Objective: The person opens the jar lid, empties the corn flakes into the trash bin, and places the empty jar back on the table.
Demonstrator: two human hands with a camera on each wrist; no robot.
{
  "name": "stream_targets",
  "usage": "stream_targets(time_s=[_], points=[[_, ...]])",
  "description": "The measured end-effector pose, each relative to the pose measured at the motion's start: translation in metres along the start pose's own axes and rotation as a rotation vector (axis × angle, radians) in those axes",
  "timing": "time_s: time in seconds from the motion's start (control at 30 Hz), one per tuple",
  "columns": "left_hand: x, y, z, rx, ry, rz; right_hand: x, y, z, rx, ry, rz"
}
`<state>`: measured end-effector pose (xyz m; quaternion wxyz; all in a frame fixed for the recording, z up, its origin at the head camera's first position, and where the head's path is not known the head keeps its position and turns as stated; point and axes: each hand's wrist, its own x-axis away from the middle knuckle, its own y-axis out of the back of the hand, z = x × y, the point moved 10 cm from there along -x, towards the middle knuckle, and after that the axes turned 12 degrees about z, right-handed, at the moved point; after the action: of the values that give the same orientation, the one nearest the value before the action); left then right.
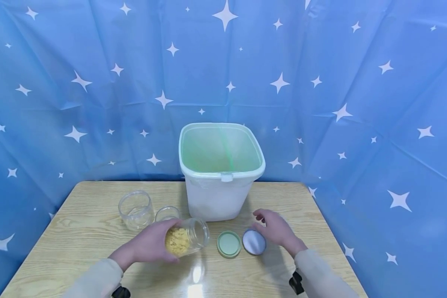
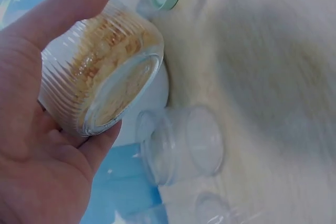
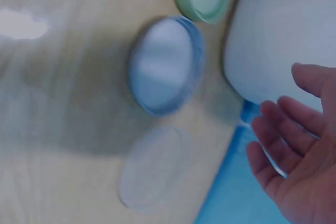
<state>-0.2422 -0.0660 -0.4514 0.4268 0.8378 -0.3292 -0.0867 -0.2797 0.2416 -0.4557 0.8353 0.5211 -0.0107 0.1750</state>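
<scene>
My left hand [image 1: 154,244] grips a ribbed clear glass jar [image 1: 197,235] partly filled with small yellow pieces [image 1: 177,241]. The jar is tipped on its side above the table, its mouth facing right. In the left wrist view, thumb and fingers wrap around the jar's side and its base [image 2: 123,95] faces the camera. My right hand [image 1: 277,227] holds nothing, fingers loosely bent, over the table beside a blue-rimmed lid [image 1: 254,242]. Left of that lid lies a green-rimmed lid [image 1: 229,244]. A clear round lid [image 3: 155,169] shows in the right wrist view.
A tall white bin [image 1: 217,194], without a cover on top, stands at the table's back middle. Two clear containers, a larger one [image 1: 135,209] and a smaller one [image 1: 167,212], stand left of it. A blue star-patterned curtain [image 1: 223,62] hangs behind the wooden table [image 1: 97,198].
</scene>
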Motion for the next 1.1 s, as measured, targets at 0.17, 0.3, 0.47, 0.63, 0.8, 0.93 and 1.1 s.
stream_targets(time_s=[0.17, 0.3, 0.47, 0.63, 0.8, 0.93, 1.1], points=[[0.006, 0.019, 0.001, 0.014, 0.003, 0.023, -0.004, 0.027, 0.001, 0.005, 0.008, 0.030], [0.012, 0.037, 0.005, 0.005, -0.002, 0.025, -0.008, 0.047, 0.005, 0.028, 0.014, 0.066], [0.016, 0.058, 0.014, 0.025, 0.020, 0.031, -0.010, 0.060, 0.005, 0.034, -0.030, 0.199], [0.021, 0.080, 0.021, 0.020, 0.054, -0.005, -0.011, 0.065, 0.007, -0.003, -0.076, 0.342], [0.027, 0.098, 0.025, 0.011, 0.067, -0.021, -0.013, 0.080, 0.010, -0.087, -0.110, 0.374], [0.031, 0.113, 0.030, 0.007, 0.089, -0.022, -0.015, 0.091, 0.015, -0.206, -0.103, 0.388], [0.034, 0.134, 0.030, -0.033, 0.091, -0.042, -0.018, 0.095, 0.022, -0.321, -0.095, 0.430]])
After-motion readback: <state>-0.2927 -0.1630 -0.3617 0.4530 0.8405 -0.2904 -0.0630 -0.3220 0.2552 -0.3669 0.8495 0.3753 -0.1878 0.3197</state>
